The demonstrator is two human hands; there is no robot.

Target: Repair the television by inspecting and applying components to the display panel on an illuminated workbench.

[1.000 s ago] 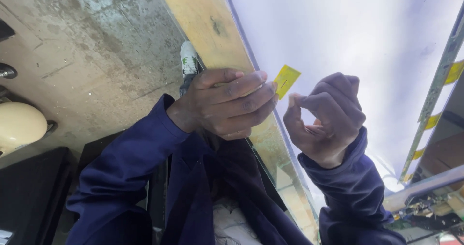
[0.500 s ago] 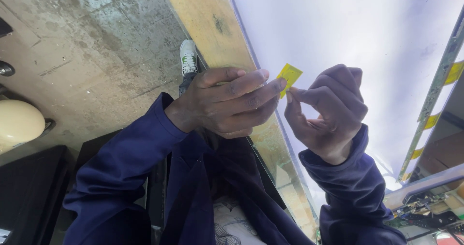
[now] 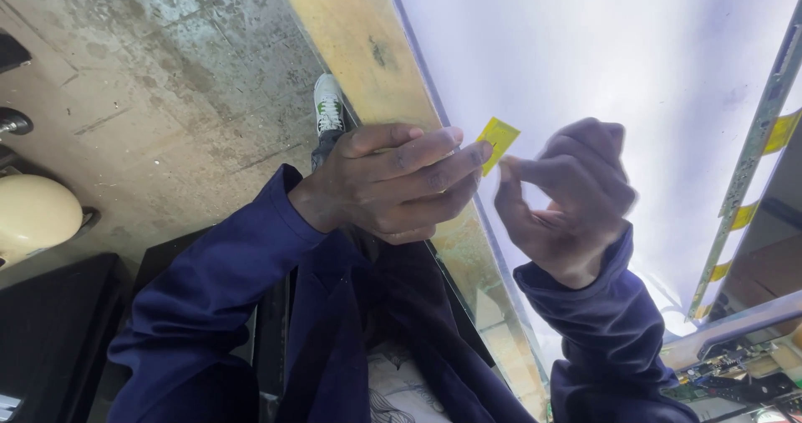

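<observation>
While both hands meet in front of the body, a small yellow strip sits pinched between them, held in the air above the near edge of a large white sheet. The left hand curls its fingers sideways, and the tips of its upper fingers touch the strip's lower left edge. The right hand is closed into a loose fist, with its thumb and forefinger tips pressed at the strip's lower corner. Both hands are narrow, nipped on the strip rather than spread.

Dark blue sleeves cover both arms down to the wrists. Along the near side of the white sheet runs a worn yellowish board, passing behind the left hand. Beyond it lies a rough concrete floor, where 1 white shoe shows just above the left hand. At the far left a cream rounded object rests beside a black case. On the right edge, a thin metal bar carries several more yellow strips along its length, well apart from the hands. A green circuit board shows in the lower right corner.
</observation>
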